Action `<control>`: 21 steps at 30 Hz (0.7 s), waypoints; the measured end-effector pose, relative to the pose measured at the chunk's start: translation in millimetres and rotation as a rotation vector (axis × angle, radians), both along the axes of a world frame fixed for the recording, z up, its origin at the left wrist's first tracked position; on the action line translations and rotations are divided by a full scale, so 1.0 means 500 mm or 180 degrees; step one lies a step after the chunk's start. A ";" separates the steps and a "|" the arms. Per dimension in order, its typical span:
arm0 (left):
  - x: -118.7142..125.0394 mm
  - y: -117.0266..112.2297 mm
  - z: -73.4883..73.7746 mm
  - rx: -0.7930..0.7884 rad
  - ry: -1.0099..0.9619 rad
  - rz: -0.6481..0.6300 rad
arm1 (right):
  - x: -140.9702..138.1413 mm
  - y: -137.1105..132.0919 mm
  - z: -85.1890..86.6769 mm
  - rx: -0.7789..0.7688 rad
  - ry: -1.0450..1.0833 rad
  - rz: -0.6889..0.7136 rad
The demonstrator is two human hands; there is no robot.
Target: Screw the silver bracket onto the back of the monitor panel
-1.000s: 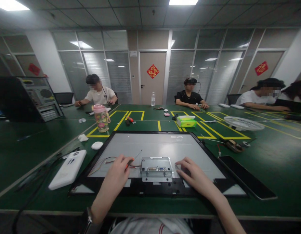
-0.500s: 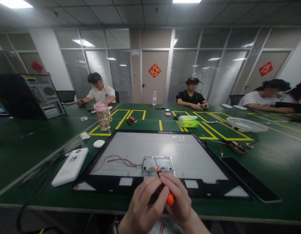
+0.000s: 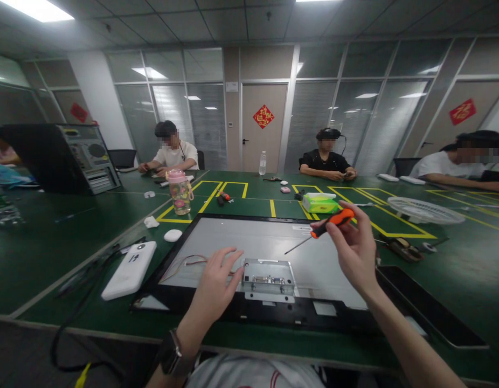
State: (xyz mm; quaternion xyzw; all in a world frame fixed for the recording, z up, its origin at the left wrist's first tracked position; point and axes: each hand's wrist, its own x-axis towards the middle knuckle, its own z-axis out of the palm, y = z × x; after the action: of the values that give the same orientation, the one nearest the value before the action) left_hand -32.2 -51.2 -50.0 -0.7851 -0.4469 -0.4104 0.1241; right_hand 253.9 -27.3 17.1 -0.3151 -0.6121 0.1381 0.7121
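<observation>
Gripping a screwdriver by its handle, right hand above the panel's right part; shaft slants down-left toward the metal box. Left hand loosely spread, unclenched, at box's left edge; contact unclear. Box sits by panel's near rim, grey surface stretching beyond to far rim. White slab just beside left rim, black slab beside right.

Dim overall, bright ceiling light upper left, faint sheen on grey panel, stretched edges
</observation>
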 end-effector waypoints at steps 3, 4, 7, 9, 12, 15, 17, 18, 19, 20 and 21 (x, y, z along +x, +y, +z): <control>0.002 -0.001 -0.011 -0.0276 -0.0051 -0.0142 | 0.008 0.040 -0.023 -0.0457 0.0478 0.0617; 0.003 -0.002 -0.015 -0.0314 -0.0048 -0.0154 | 0.008 0.049 -0.037 -0.0570 0.0698 0.0687; 0.006 -0.004 -0.025 -0.0464 0.0065 -0.0096 | 0.003 0.056 -0.070 -0.0890 0.0963 0.0713; 0.007 -0.002 -0.030 -0.0619 0.0194 -0.0057 | -0.005 0.049 -0.078 -0.0931 0.0994 0.0535; 0.007 0.002 -0.034 -0.0764 0.0268 -0.0022 | -0.018 0.036 -0.077 -0.0861 0.0927 0.0369; 0.007 0.002 -0.034 -0.0826 0.0301 -0.0024 | -0.031 0.029 -0.080 -0.0803 0.0690 0.0421; 0.007 0.001 -0.032 -0.0859 0.0318 -0.0063 | -0.036 0.028 -0.087 -0.0817 0.0530 0.0510; 0.008 0.001 -0.031 -0.0868 0.0313 -0.0077 | -0.038 0.027 -0.091 -0.0829 0.0474 0.0555; 0.008 0.000 -0.030 -0.0872 0.0305 -0.0088 | -0.040 0.027 -0.096 -0.0837 0.0438 0.0589; 0.009 -0.001 -0.028 -0.0873 0.0295 -0.0096 | -0.041 0.027 -0.099 -0.0832 0.0420 0.0611; 0.009 -0.001 -0.027 -0.0874 0.0285 -0.0098 | -0.041 0.026 -0.102 -0.0819 0.0409 0.0620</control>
State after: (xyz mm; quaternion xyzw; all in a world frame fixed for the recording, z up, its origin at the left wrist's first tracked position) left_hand -27.6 -51.9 -63.7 -0.8190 -0.4808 -0.3118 0.0291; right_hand 233.3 -14.0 -33.9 -0.3334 -0.5701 0.3035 0.6868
